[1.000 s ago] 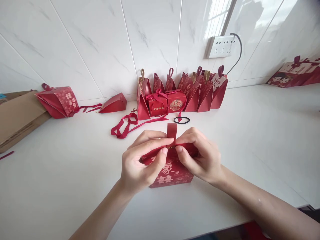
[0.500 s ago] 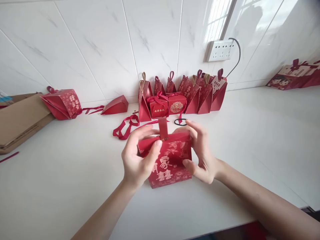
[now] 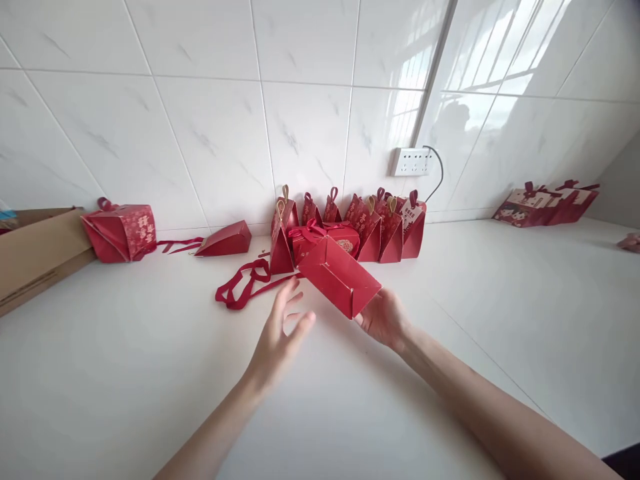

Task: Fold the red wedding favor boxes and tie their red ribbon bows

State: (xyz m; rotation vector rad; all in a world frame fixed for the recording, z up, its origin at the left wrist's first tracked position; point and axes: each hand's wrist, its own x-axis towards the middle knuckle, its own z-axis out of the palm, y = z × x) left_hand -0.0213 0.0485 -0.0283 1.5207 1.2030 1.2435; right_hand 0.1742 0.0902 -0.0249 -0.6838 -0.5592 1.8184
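My right hand (image 3: pixel 385 317) grips a red paper gift box (image 3: pixel 340 277) by its right end, with part of the fingers hidden behind it. The box is tilted so that its plain red underside, with folded seams, faces me. To the left of it my left hand (image 3: pixel 286 333) is open, fingers apart and holding nothing. Just beyond the box stand two small ribbon-tied red boxes (image 3: pixel 299 248), partly covered by it. A loose red ribbon (image 3: pixel 235 293) lies on the white counter (image 3: pixel 350 413) left of the box.
Several red gift boxes with loop handles (image 3: pixel 369 233) stand along the tiled wall. Further left are a red wedge-shaped box (image 3: pixel 225 240), another red box (image 3: pixel 120 232) and a brown cardboard box (image 3: pixel 45 253). A socket panel (image 3: pixel 413 162) is on the wall; more gift boxes (image 3: pixel 545 205) stand far right.
My left hand has let go of the gift box and moved away from it. The box has turned from its printed side to its underside, held in my right hand. The view has tilted up.
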